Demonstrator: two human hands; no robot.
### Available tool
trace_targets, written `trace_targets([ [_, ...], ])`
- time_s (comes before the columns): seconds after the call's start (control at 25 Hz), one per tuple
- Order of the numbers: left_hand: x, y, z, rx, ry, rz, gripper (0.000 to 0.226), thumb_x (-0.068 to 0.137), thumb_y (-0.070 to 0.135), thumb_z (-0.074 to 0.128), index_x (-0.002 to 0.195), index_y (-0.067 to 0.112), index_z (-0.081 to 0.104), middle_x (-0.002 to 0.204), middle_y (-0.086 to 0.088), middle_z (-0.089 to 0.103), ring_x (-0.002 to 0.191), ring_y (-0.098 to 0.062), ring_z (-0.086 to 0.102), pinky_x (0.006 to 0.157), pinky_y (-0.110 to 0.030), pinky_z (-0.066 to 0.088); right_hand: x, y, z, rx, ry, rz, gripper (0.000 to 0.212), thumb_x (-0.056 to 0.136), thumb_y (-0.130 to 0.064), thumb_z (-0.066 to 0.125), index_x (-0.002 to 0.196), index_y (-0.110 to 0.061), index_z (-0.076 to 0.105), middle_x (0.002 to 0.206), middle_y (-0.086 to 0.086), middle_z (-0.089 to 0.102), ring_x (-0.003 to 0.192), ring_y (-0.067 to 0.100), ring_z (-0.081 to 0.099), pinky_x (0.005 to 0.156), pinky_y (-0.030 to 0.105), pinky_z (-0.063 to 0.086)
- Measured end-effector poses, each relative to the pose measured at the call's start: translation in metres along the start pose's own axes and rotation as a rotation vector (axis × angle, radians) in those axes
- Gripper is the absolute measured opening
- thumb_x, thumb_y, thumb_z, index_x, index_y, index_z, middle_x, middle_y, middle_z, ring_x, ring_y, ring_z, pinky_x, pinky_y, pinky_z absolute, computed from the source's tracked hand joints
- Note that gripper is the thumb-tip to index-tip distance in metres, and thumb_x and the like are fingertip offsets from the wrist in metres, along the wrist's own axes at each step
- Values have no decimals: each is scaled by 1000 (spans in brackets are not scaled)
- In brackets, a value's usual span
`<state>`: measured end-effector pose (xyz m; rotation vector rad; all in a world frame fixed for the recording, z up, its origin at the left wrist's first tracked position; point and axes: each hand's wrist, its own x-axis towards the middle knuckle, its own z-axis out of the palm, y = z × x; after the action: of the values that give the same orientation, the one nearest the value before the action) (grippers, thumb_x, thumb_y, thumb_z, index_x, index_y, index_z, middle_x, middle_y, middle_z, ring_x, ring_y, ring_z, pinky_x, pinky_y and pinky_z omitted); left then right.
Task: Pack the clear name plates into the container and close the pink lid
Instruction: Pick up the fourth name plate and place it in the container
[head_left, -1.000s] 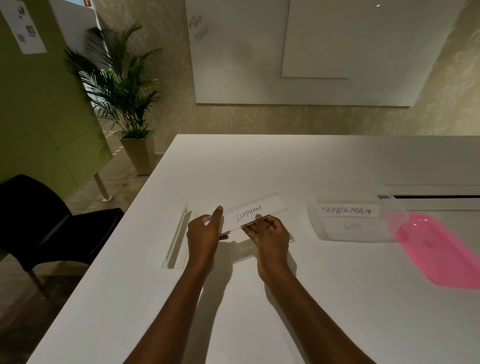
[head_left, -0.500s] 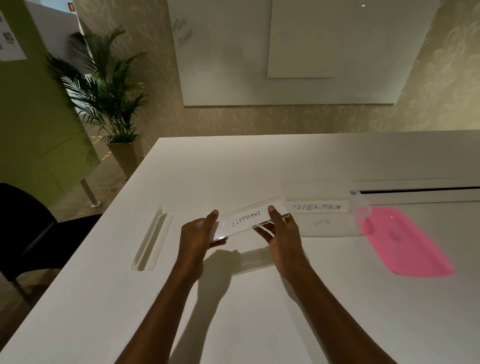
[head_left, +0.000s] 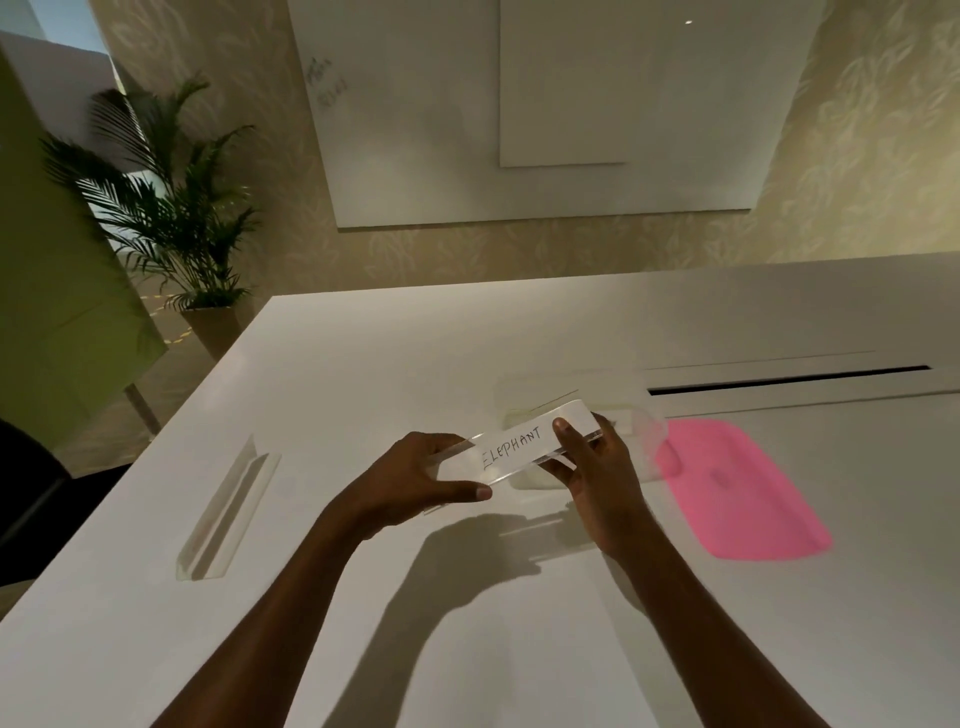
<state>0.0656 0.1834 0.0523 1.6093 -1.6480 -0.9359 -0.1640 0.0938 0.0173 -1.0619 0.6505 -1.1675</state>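
one name plate (head_left: 524, 448) near lidless container (head_left: 645, 439)

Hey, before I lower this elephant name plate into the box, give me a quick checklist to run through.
1. Grip on the ELEPHANT plate: left hand and right hand each hold an end. Ok.
2. Lid off the container: the pink lid lies on the table beside it. Ok.
3. Plate over the opening: its right end overlaps the container in view, depth unclear. Cannot tell.
4. Room inside: hidden by plate and hand. Cannot tell.
5. All plates packed: a clear plate lies on the table at left. Not ok.
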Motion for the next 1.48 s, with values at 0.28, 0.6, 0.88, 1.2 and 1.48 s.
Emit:
trace_targets([
  [0.28, 54, 42, -15, 406, 176, 91, 63, 63, 62, 87, 117, 35, 72, 99, 23, 73, 84, -2, 68, 60, -13, 50, 58, -73, -54, -794, -248, -273, 68, 78, -42, 87, 137, -37, 52, 132, -19, 63, 126, -5, 56, 104, 21, 47],
  [0.6, 126, 73, -3, 754, 153, 162, 51, 67, 56, 87, 105, 31, 63, 90, 6, 61, 82, -16, 56, 60, -23, 36, 120, -73, -87, -1238, -392, -300, 39, 77, -37, 87, 109, -23, 70, 105, -10, 74, 93, 0, 66, 84, 38, 55],
  [0.88, 168, 64, 39, 752, 48, 65, 40, 66, 51, 87, 81, 23, 63, 72, 6, 59, 75, -21, 61, 59, -31, 40, 144, -56, -106, -1608, -493, -63, 38, 77, -32, 86, 108, -17, 70, 110, 0, 72, 101, 25, 68, 86, 45, 56],
  [1.2, 181, 26, 64, 761, -21, -33, 41, 75, 50, 84, 96, 19, 66, 100, 1, 64, 93, -24, 62, 74, -34, 51, 146, -43, -108, -1725, -530, 20, 35, 87, -26, 78, 120, -16, 71, 122, 5, 70, 112, 27, 65, 93, 39, 52],
  [1.48, 186, 14, 65, 725, -59, -22, 36, 83, 40, 81, 103, 10, 76, 105, -6, 70, 93, -26, 64, 71, -32, 49, 145, -41, -108, -1713, -512, 30, 34, 93, -23, 72, 127, -18, 71, 131, 3, 67, 121, 25, 61, 100, 37, 48],
])
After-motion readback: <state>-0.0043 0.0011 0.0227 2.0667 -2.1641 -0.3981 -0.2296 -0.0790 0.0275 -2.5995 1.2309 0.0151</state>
